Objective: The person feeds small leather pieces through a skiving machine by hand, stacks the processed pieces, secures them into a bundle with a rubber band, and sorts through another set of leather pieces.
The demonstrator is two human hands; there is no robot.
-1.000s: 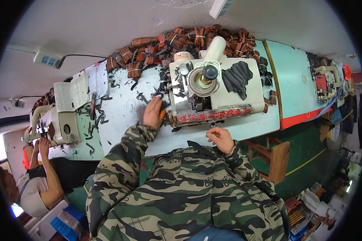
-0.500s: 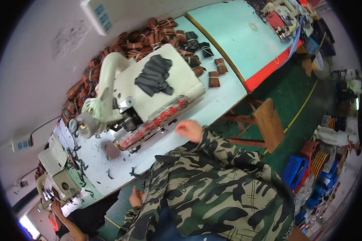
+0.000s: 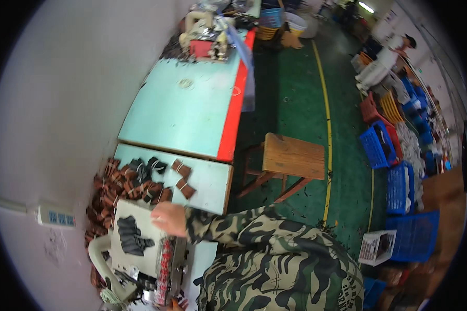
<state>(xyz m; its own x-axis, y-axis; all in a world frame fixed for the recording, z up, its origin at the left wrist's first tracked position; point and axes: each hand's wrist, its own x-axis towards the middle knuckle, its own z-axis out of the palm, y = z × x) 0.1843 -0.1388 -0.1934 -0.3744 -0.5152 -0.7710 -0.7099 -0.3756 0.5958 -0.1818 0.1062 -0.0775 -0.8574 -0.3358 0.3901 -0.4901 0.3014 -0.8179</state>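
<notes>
My right hand [image 3: 169,218], smeared by motion, reaches over the near-right corner of a cream sewing machine [image 3: 153,210]. Its fingers look loosely outstretched, with nothing visible in them. Dark grey fabric pieces [image 3: 133,236] lie in a stack on the machine's flat top, just left of the hand. Beyond the hand, brown tied fabric bundles [image 3: 184,188] rest on the white table. Low in the picture my left hand [image 3: 177,305] shows only in part beside the machine's red-marked edge; its fingers are too cut off to read.
A pale green table [image 3: 179,106] with a red edge continues ahead, another machine [image 3: 205,46] at its far end. A wooden stool [image 3: 293,155] stands to the right on the green floor. Blue crates [image 3: 377,145] line the aisle, where a person [image 3: 384,62] in white stands.
The view has swung to the right, bringing the aisle, stool and crates further in. My right hand has moved from the machine's front edge to above its corner, nearer the bundles.
</notes>
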